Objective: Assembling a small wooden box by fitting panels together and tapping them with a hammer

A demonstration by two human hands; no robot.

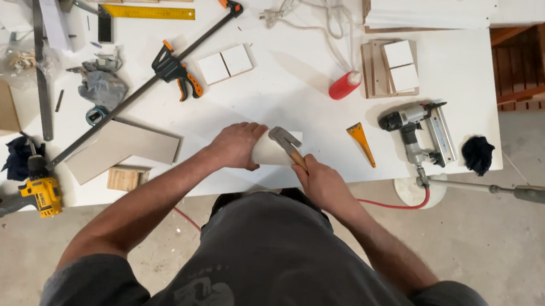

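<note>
White bench: worktop is seen from above, with a concrete floor at its near edge.
Left hand: left hand is laid over the left end of a small white panel, fingers curled on it, pressing it down at the bench's near edge.
Right hand: right hand is clenched round the wooden handle of a hammer.
Hammer: metal head is set over the panel, just right of the left hand's fingers (contact with the panel cannot be told).
Panel: lies at the near edge of the bench, between the two hands, partly covered by both.
Near right: an orange-handled scraper lies just beyond the right hand; a nail gun with a red hose sits further right, a black rag beside it.
Centre: a red glue bottle lies on its side, and two white squares lie side by side.
Left: a long bar clamp runs diagonally; a grey board lies near the left forearm; a yellow drill sits at the corner.
Far edge: a yellow ruler lies flat.
</note>
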